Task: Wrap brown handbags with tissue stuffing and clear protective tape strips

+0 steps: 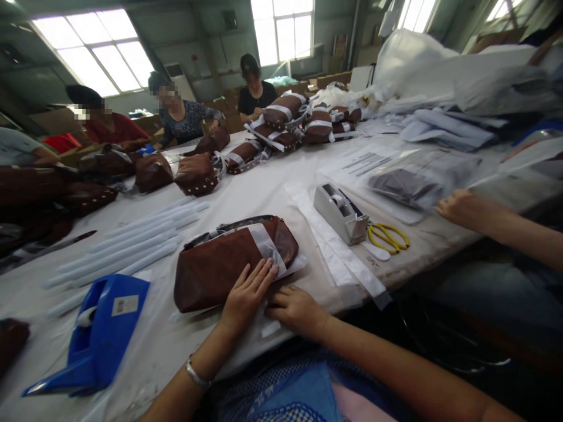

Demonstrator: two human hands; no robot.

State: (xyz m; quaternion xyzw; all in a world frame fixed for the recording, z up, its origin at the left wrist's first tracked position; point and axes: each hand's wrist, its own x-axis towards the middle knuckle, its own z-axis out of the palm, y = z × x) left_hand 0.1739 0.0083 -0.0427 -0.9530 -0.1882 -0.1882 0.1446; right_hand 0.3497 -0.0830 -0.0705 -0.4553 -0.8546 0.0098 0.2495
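A brown handbag (209,269) lies on its side on the white-covered table in front of me. A white wrapping strip (263,239) runs around it near its right end, and a dark strap shows along its far side. My left hand (250,290) rests with fingers stretched out on the near face of the bag, fingertips on the strip. Just right of it, at the table's near edge, my right hand (297,309) is closed with curled fingers. What those fingers pinch, if anything, is hidden; a bit of white material shows beneath them.
A blue tape dispenser (103,328) stands at left, a grey tape dispenser (341,214) and yellow-handled scissors (389,237) at right. Rolled white strips (132,240) lie behind the blue dispenser. Wrapped bags (281,120) are piled farther back. A co-worker's hand (472,211) is at right; several people sit opposite.
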